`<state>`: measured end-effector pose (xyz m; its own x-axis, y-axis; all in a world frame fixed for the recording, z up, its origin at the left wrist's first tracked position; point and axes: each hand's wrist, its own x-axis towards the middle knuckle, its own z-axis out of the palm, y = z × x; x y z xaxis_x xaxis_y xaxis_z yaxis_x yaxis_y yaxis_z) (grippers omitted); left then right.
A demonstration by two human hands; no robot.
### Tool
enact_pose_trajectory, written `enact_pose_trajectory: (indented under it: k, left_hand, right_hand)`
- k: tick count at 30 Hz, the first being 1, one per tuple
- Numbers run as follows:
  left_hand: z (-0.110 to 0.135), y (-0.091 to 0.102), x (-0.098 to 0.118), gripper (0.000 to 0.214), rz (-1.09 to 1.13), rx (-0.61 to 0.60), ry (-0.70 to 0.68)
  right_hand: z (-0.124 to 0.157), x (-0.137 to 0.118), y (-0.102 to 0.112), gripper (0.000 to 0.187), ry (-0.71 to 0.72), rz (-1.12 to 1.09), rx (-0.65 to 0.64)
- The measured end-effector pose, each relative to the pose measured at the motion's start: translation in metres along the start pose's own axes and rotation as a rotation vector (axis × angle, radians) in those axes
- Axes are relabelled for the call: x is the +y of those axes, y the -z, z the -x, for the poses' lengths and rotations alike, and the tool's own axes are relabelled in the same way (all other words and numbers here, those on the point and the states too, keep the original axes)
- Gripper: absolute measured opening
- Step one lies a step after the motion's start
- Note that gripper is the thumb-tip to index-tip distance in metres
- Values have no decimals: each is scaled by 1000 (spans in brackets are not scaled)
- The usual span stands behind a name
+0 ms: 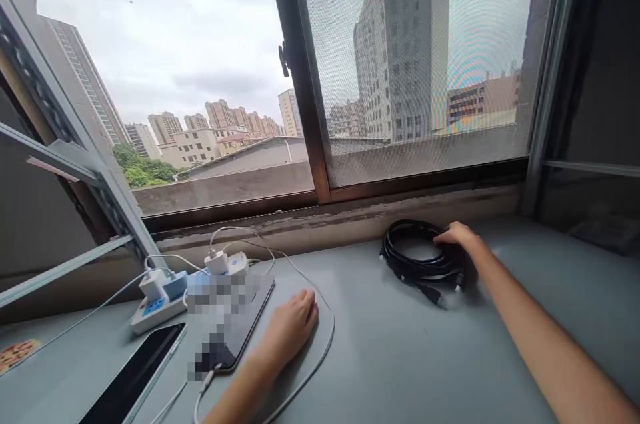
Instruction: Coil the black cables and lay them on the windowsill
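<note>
Reaching out toward the right of centre, the person's right hand (457, 236) lies on top of a coil of black cable (415, 265), with the fingers draped over the coil's far rim. From here I cannot tell whether they are truly gripping it or only resting there. The coil sits flat on the grey ledge (400, 357), close under the window frame (305, 111), and its loose plug ends (434, 294) point toward the lower right.

Low in the middle of the frame, the left hand (293, 325) rests palm down on the ledge. Its fingers are loosely curled and it holds nothing. It lies just beside the right edge of a dark phone (243, 327), and a thin white cable (332, 329) loops around it on the right.

To the left of the phone is a white power strip (150, 314) with chargers plugged in, one white charger (217, 263) standing at its far end. A second dark-screened device (133, 377) lies at the lower left, angled toward the bottom edge. The two hands are well apart.
</note>
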<state>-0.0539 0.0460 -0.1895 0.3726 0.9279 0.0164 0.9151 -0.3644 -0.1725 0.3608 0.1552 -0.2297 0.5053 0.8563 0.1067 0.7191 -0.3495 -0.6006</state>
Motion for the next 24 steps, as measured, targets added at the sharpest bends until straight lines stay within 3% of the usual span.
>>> enact_pose_trajectory:
  k: [4,8,12,18,24]
  left_hand:
    - [0,-2,0,32,-24,-14,-2]
    - [0,2,2,35,-22,-29,9]
    - [1,4,5,35,-14,-36,18]
    - [0,2,5,36,-3,-17,27]
    - [1,3,5,36,-5,-18,15]
  right_hand:
    - [-4,8,-1,31,-26,45,-139]
    - [-1,-5,3,34,-11,63,-144]
    - [3,-19,22,30,-40,84,-150]
    - [11,-39,49,29,6,95,-75]
    - [21,-73,55,38,81,114,20]
